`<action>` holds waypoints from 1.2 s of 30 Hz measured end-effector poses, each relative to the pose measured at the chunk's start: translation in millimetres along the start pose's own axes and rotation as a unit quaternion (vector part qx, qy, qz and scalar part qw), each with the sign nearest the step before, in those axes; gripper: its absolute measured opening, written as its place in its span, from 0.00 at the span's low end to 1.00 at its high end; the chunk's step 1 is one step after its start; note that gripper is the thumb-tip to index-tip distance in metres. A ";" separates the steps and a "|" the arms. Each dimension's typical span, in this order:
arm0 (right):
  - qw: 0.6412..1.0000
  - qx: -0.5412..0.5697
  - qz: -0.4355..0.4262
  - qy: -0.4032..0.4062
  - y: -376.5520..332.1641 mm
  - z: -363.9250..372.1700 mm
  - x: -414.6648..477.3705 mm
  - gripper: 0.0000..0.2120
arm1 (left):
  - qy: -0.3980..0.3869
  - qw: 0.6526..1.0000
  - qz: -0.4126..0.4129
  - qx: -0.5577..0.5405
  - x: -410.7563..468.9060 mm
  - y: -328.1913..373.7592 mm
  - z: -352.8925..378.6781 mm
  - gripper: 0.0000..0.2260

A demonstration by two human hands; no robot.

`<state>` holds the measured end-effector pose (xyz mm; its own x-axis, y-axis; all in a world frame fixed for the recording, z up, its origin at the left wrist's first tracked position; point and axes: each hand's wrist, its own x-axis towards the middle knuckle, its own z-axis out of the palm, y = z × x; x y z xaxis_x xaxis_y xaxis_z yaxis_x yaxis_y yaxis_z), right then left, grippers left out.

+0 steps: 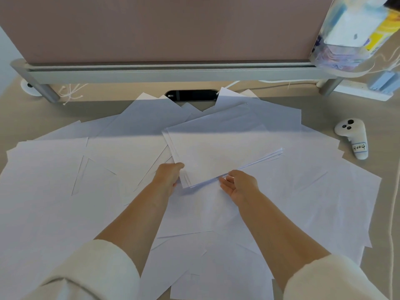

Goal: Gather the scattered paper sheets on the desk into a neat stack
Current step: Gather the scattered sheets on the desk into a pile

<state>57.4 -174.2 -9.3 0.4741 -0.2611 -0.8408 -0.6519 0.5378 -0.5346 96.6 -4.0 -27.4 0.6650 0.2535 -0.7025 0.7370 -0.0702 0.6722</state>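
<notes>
Left of the grip, loose sheets [54, 169] lie overlapping on the desk [320, 109], so the gathering looks partway done. The left hand [170, 177] clamps the near left corner of a part-built stack [218, 152], thumb on top and fingers curled under. The stack is white, skewed, with its right edges splayed, and sits between the hands atop the spread. The right hand [240, 186] is cupped palm-up, with nearly straight fingers touching the stack's near edge and clasping nothing; the next move likely calls for squaring those edges, then drawing in the sheets right of that hand.
</notes>
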 end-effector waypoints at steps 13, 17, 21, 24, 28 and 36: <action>0.999 0.020 0.005 -0.046 -2.2 7.8 -6.5 0.07 | -0.186 0.975 0.073 -0.093 -12.6 -17.6 -0.8 0.24; 0.997 -0.025 -0.066 0.031 -8.4 11.9 8.7 0.13 | -0.218 0.970 0.083 -0.065 -12.2 -25.2 -18.8 0.27; 0.991 -0.100 -0.087 -0.013 -7.9 6.6 11.6 0.18 | 0.006 0.956 0.069 -0.286 -8.9 -13.1 -43.6 0.16; 0.981 -0.159 -0.096 -0.064 -10.5 -1.3 7.5 0.15 | 0.012 0.939 0.033 -0.342 -9.0 -6.7 -71.3 0.16; 0.920 -0.349 -0.176 0.000 -12.9 -6.5 9.2 0.16 | -0.054 0.994 -0.009 -0.096 -15.7 -11.0 -81.8 0.11; 0.855 -0.455 -0.244 0.053 1.7 -1.9 14.8 0.25 | 0.084 0.979 0.098 0.156 -27.4 -27.3 -57.0 0.04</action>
<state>62.2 -178.7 -22.8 0.7966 -0.3727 -0.4759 -0.6045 -0.4895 -0.6285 51.3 45.9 -13.2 0.7874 0.3584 -0.5015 0.6157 -0.4174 0.6684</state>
